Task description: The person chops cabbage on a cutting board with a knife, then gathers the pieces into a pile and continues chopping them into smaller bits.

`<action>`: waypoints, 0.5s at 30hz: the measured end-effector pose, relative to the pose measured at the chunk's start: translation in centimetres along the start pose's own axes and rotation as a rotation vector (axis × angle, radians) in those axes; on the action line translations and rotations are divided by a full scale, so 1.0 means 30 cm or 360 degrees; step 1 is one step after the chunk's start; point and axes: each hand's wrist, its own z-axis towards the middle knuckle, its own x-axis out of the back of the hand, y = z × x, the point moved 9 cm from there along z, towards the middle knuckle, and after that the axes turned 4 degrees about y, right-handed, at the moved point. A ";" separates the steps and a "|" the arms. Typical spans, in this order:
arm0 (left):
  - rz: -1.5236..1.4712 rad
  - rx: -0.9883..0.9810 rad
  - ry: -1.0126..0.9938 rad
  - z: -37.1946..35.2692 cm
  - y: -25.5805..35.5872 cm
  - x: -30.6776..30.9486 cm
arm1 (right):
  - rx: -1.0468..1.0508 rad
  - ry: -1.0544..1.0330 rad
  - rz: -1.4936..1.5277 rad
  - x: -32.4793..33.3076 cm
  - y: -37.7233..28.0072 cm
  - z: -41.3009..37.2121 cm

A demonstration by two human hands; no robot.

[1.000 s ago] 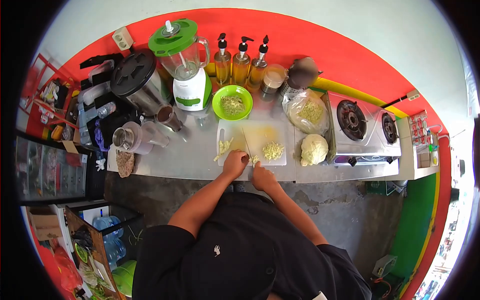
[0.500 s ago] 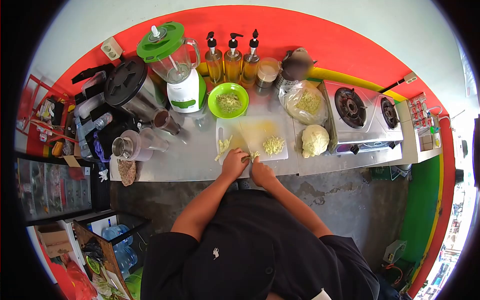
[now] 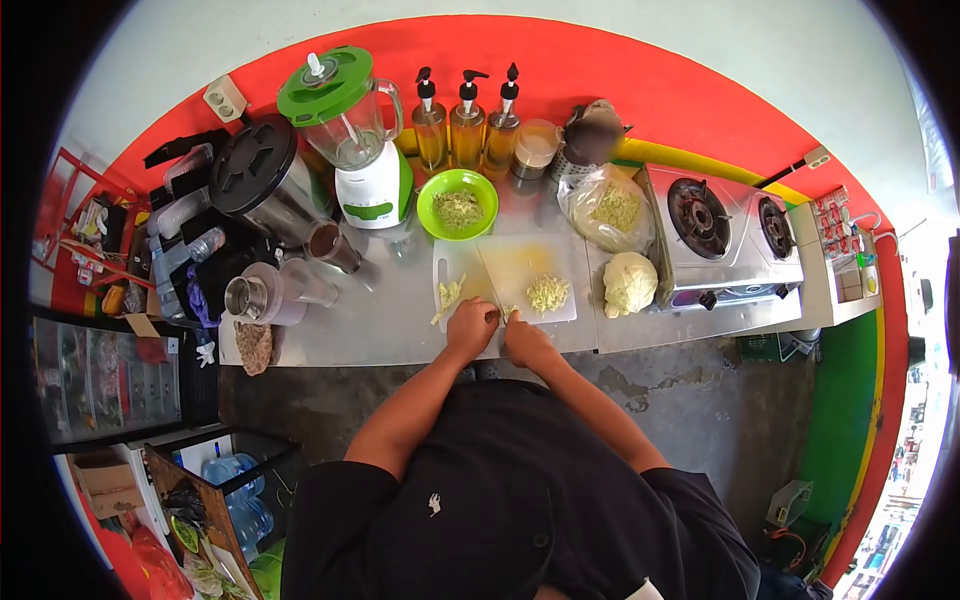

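My left hand (image 3: 472,325) is closed at the front edge of the white cutting board (image 3: 520,262); what its fingers hold is too small to name. Beside it, my right hand (image 3: 525,341) is curled close to a little chopped cabbage, and its grip is hidden. Pale cabbage strips (image 3: 449,295) lie on the board's left part, and a heap of shredded cabbage (image 3: 547,293) rests on its right. Behind the board stands a green bowl (image 3: 482,222) of shredded vegetables. A cabbage head (image 3: 630,283) sits right of the board.
At the back are a blender (image 3: 370,190), several pump bottles (image 3: 467,135) and a plastic bag (image 3: 612,207) of shreds. A gas stove (image 3: 735,235) stands at the right. Metal and plastic containers (image 3: 270,293) are on the left, with a brown lumpy item (image 3: 253,346) near the edge.
The view has shifted slightly. My left hand has turned a little over the cabbage between my hands, while my right hand stays nearly in place.
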 end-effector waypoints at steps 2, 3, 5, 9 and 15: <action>0.0053 0.0004 0.0045 0.014 -0.002 0.003 | -0.0102 -0.0131 0.0055 0.030 -0.009 -0.037; 0.0055 -0.0001 0.0048 0.024 -0.003 0.003 | -0.0100 -0.0126 0.0056 0.014 -0.006 -0.035; 0.0008 0.0241 -0.0095 0.024 -0.050 -0.027 | -0.0056 0.0010 0.0004 -0.037 0.009 -0.029; -0.0012 0.0259 -0.0037 0.020 -0.039 -0.018 | -0.0032 0.0026 -0.0025 -0.036 0.017 0.002; -0.0011 0.0068 0.0146 0.012 -0.005 0.018 | -0.0106 -0.0185 -0.0044 -0.017 -0.008 -0.057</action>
